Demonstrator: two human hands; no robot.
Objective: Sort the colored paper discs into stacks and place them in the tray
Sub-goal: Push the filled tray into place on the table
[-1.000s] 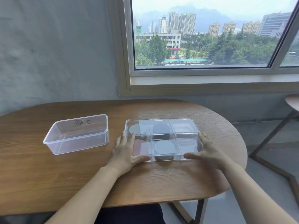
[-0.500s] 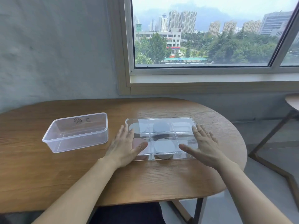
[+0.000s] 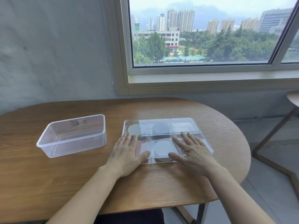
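Indoors, wooden table (image 3: 80, 183) by window (image 3: 202, 38), both hands flat on tray (image 3: 186, 125).

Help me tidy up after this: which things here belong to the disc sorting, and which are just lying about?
Part of the job:
- divided tray
- disc stacks inside it
- left hand and right hand, flat on the tray

Just lying about:
- clear tub, nothing visible inside
- side table at the right edge

Left hand (image 3: 125, 153), right hand (image 3: 193, 153) flat, palms down, fingers spread.
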